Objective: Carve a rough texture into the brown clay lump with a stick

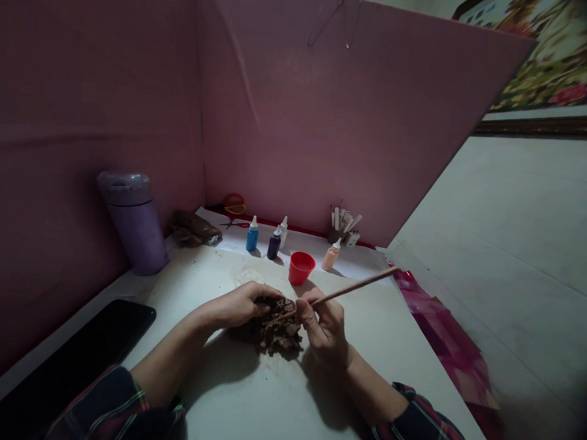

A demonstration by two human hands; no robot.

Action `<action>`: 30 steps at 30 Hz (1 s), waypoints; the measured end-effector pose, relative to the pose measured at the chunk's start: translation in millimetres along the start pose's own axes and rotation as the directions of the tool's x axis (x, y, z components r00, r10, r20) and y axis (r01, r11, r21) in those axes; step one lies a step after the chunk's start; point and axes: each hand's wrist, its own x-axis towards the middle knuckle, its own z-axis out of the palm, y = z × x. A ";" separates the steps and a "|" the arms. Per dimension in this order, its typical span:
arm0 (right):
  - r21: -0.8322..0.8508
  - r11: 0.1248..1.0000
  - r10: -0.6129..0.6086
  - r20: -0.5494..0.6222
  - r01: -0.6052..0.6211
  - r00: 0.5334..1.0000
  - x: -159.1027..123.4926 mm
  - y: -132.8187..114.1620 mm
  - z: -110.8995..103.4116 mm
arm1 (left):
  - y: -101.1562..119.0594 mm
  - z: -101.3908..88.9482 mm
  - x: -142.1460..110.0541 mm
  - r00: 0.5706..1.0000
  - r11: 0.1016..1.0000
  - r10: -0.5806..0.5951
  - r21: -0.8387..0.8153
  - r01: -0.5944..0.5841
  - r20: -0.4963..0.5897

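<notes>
A rough, crumbly lump of brown clay [281, 336] sits on the white table in front of me. My left hand [244, 303] is wrapped round the lump's upper left side, its fingertips partly hidden behind the clay. In my right hand [326, 325] is a thin wooden clay tool [361, 288], held like a pen. Its long shaft slants up to the right, while its other end touches the clay's top surface. Just beyond my hands stands a red cup [302, 268].
Small squeeze bottles, blue [252, 236], dark purple [273, 244] and peach [331, 255], stand behind the cup. Farther back are scissors [235, 222] and a holder of tools [340, 228]. At left are a wrapped brown block [196, 229], a purple tumbler [136, 229] and a black phone-like slab [108, 332].
</notes>
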 end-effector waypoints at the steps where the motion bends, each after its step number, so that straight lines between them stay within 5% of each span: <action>1: 0.016 1.000 0.012 -0.038 -0.012 0.999 -0.8 0.6 -0.6 | -0.8 0.1 0.1 1.000 1.000 -0.003 -0.005 0.003 0.001; 3: 0.018 0.999 0.039 -0.067 -0.038 0.997 -1.0 1.5 -0.3 | -2.4 0.3 0.2 1.000 1.000 -0.007 -0.017 0.007 0.002; 10: -0.095 0.995 -0.027 0.125 0.039 0.992 4.4 0.3 9.0 | -1.5 0.3 0.0 1.000 1.000 0.003 -0.022 -0.003 0.013; 17: -0.041 0.999 0.007 -0.026 -0.008 1.000 2.5 -4.0 -0.3 | 0.7 1.1 -0.6 1.000 0.999 -0.014 -0.031 0.014 0.001; 25: -0.078 0.997 0.011 0.132 -0.001 0.991 2.5 -2.8 13.4 | -0.7 0.3 0.3 1.000 0.999 0.006 -0.037 -0.006 0.005; 30: 0.026 0.997 0.072 -0.060 -0.070 0.996 1.9 -2.4 4.1 | 0.0 0.1 -0.4 1.000 1.000 -0.014 -0.014 0.014 0.001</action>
